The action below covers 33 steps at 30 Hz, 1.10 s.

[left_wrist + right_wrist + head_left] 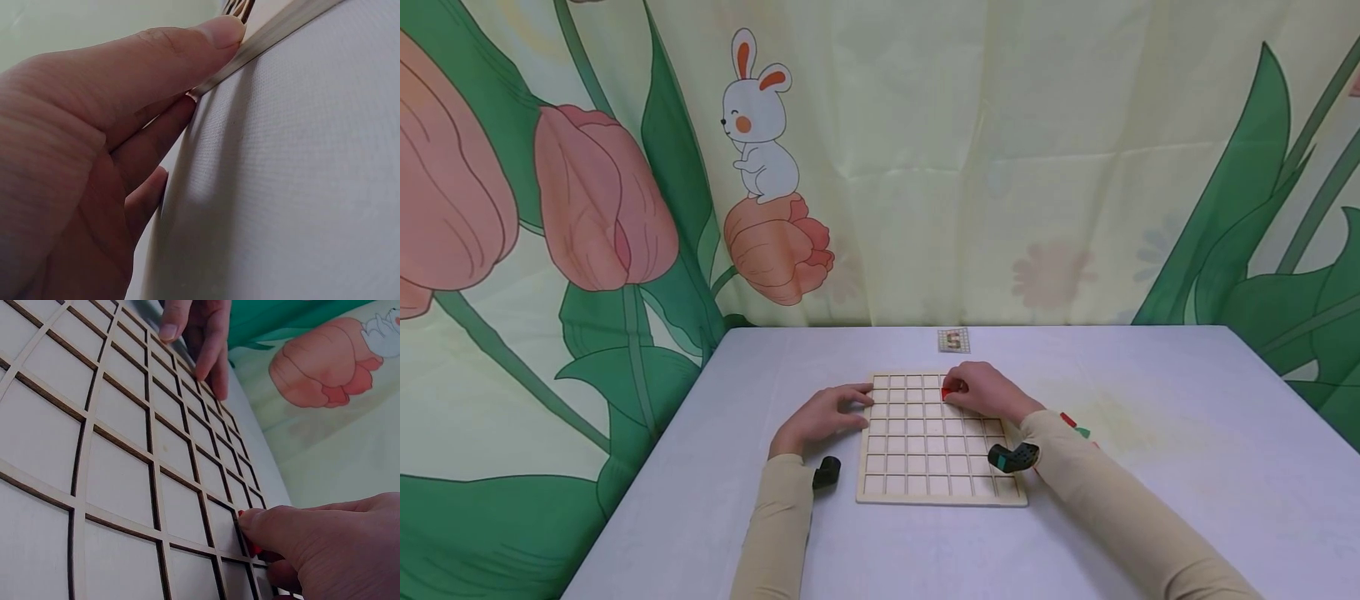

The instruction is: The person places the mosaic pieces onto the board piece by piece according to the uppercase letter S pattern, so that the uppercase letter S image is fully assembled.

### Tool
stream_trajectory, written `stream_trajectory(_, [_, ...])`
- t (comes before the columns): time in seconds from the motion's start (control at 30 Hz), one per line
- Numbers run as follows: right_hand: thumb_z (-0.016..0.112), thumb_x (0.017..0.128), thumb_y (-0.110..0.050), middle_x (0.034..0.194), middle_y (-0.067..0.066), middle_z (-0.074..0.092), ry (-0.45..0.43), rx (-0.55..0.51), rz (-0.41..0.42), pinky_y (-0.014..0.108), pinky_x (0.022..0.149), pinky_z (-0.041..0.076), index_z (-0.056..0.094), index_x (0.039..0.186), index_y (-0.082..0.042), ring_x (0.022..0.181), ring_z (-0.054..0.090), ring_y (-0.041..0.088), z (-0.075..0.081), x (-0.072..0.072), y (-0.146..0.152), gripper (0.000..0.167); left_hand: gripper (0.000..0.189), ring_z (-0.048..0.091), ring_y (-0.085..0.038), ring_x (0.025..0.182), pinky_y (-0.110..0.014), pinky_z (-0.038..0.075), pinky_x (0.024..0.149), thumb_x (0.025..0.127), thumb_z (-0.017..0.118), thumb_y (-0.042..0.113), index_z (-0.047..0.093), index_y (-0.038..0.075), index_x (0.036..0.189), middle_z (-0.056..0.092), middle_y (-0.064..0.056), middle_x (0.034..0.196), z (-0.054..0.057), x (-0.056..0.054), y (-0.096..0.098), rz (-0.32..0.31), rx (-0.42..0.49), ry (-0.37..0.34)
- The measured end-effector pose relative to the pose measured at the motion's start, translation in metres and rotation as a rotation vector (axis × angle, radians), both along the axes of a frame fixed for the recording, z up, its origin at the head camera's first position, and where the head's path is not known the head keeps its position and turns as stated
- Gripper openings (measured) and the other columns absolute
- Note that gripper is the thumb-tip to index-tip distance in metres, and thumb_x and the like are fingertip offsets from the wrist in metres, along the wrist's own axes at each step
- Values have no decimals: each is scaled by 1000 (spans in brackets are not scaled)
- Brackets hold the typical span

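A square wooden grid board [897,444] with rows of cells lies flat on the table. My right hand [989,392] pinches a small red piece [252,545] between thumb and fingers, at a cell in the board's far right part. The fingers hide much of that piece; a bit more red shows below them in the right wrist view. At the board's left edge is my left hand [824,417], fingers extended. In the left wrist view its thumb [215,37] touches the board's rim, with the other fingers beside the edge.
A small card [953,340] printed with a coloured pattern on a grid lies beyond the board. Right of the board, a red piece [1068,419] and a green piece [1082,432] lie partly hidden behind the right sleeve. A printed curtain [910,167] hangs behind the table.
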State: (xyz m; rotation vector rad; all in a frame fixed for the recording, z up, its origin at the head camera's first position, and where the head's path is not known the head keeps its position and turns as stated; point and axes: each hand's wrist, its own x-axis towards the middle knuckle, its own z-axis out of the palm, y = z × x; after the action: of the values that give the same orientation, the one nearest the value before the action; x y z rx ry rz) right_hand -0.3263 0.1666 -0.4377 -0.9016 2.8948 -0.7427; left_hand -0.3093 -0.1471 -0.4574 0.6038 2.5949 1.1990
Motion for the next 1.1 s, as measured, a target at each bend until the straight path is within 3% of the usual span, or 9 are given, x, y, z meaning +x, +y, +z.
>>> stream_trajectory(0.27, [72, 88, -14, 85, -3, 63, -10, -17, -4, 33, 75, 49, 70, 97, -7, 80, 54, 14, -2, 1, 0, 11, 32, 34, -23, 141, -48, 28, 115, 85, 77, 20, 71, 15, 115, 49, 5, 146, 1, 0, 0, 18, -8, -13])
stream_trajectory(0.5, [69, 90, -16, 94, -1, 66, -57, -42, -45, 34, 78, 51, 72, 109, -5, 86, 58, 15, 5, 6, 9, 23, 32, 36, -23, 141, -47, 27, 115, 84, 78, 19, 71, 14, 115, 51, 4, 145, 1, 0, 1, 2, -8, 9])
stream_trajectory(0.9, [66, 94, -24, 112, 8, 67, -116, -85, -185, 44, 87, 54, 65, 124, -1, 101, 62, 25, 13, 27, 74, 38, 32, 35, -23, 141, -47, 27, 115, 84, 78, 20, 71, 14, 115, 50, 4, 145, 1, 1, 2, 7, -3, 2])
stream_trajectory(1.1, [66, 93, -23, 117, 12, 63, -166, -69, -240, 40, 80, 57, 62, 128, -2, 101, 60, 28, 13, 43, 105, 40, 32, 35, -23, 141, -47, 27, 115, 85, 77, 20, 71, 14, 116, 50, 4, 146, 2, 2, 3, 11, -8, 0])
